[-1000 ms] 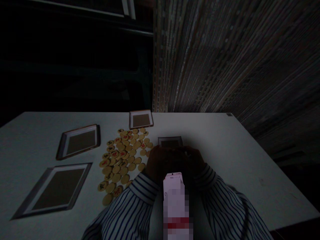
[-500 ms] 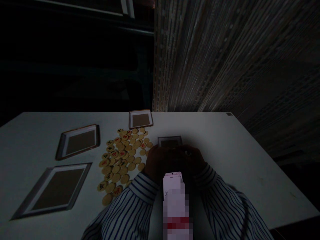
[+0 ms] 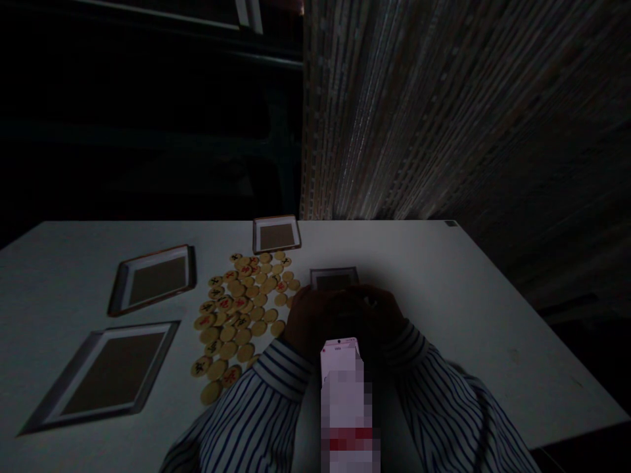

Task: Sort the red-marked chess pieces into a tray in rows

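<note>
The scene is very dark. My left hand (image 3: 310, 318) and my right hand (image 3: 382, 315) lie close together at the middle of the white table (image 3: 444, 295), fingers curled in, both in striped sleeves. What they hold is lost in shadow. A small dark tray (image 3: 334, 277) sits just beyond them. A spread of several round yellow game pieces (image 3: 241, 309) with red and black marks lies immediately left of my left hand. A white tag (image 3: 345, 394) hangs in front of my chest.
Three more framed trays stand on the table: a large one (image 3: 106, 371) at front left, one (image 3: 152, 279) behind it, a small one (image 3: 277, 234) at the far edge. A ribbed wall (image 3: 444, 112) rises behind the table's right half.
</note>
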`<action>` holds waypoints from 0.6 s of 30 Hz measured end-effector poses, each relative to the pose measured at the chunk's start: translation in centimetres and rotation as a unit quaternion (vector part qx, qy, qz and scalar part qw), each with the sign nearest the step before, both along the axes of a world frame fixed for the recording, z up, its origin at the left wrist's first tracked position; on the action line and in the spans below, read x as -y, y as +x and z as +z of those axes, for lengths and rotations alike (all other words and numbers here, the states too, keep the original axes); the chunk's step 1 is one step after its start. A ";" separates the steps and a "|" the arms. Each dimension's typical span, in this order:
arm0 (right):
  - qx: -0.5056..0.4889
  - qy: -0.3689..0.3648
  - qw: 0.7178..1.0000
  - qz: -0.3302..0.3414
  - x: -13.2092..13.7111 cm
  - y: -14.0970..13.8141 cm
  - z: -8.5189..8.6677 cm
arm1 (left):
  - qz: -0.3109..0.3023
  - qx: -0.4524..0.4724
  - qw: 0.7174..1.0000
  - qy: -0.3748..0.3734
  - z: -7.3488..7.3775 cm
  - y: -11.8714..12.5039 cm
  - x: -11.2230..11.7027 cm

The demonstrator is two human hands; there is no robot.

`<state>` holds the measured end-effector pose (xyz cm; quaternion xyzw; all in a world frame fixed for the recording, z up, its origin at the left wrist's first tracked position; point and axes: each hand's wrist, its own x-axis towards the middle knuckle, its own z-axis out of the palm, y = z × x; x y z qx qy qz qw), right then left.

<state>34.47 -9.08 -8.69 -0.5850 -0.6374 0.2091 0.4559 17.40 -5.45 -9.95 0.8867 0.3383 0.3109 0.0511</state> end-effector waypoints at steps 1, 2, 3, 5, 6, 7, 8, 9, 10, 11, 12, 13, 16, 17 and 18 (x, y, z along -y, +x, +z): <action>-0.001 0.000 1.000 0.001 0.0 0.0 0.0 | -0.009 -0.002 1.000 0.001 -0.2 0.0 -0.1; -0.002 -0.002 1.000 0.001 0.0 0.1 0.0 | -0.015 -0.004 1.000 0.001 -0.3 0.0 -0.2; -0.003 -0.003 1.000 0.003 0.0 0.1 0.0 | -0.018 -0.005 1.000 0.002 -0.5 -0.1 -0.2; -0.003 -0.006 1.000 0.006 0.1 0.2 0.0 | -0.020 -0.002 1.000 0.006 -0.9 0.0 -0.3; -0.003 -0.008 1.000 0.006 0.1 0.2 -0.1 | -0.020 0.001 1.000 0.013 -1.0 0.0 -0.4; -0.003 -0.009 1.000 0.006 0.1 0.2 -0.1 | -0.018 0.003 1.000 0.020 -1.1 0.0 -0.4; -0.004 -0.011 1.000 0.007 0.1 0.2 -0.1 | -0.017 0.002 1.000 0.026 -1.2 0.1 -0.4; -0.007 -0.011 1.000 0.008 0.1 0.2 -0.2 | -0.013 0.000 1.000 0.028 -1.2 0.1 -0.4; -0.010 -0.008 1.000 0.008 0.1 0.2 -0.2 | -0.010 -0.003 1.000 0.028 -1.2 0.1 -0.3; -0.014 -0.005 1.000 0.007 0.1 0.2 -0.2 | -0.008 -0.006 1.000 0.029 -1.1 0.1 -0.3; -0.018 0.000 1.000 0.008 0.1 0.1 -0.2 | -0.005 -0.007 0.999 0.031 -1.0 0.2 -0.2; -0.020 0.003 1.000 0.010 0.1 0.1 -0.2 | -0.006 -0.008 0.999 0.034 -0.8 0.2 -0.2; -0.025 0.000 1.000 0.016 0.2 0.0 -0.1 | -0.009 -0.003 0.999 0.042 -0.6 0.2 -0.1; -0.027 -0.003 1.000 0.017 0.2 0.0 0.0 | -0.007 -0.002 0.999 0.042 -0.6 0.2 -0.1; -0.028 -0.005 0.999 0.016 0.2 0.0 0.0 | -0.005 -0.002 0.999 0.042 -0.6 0.2 -0.1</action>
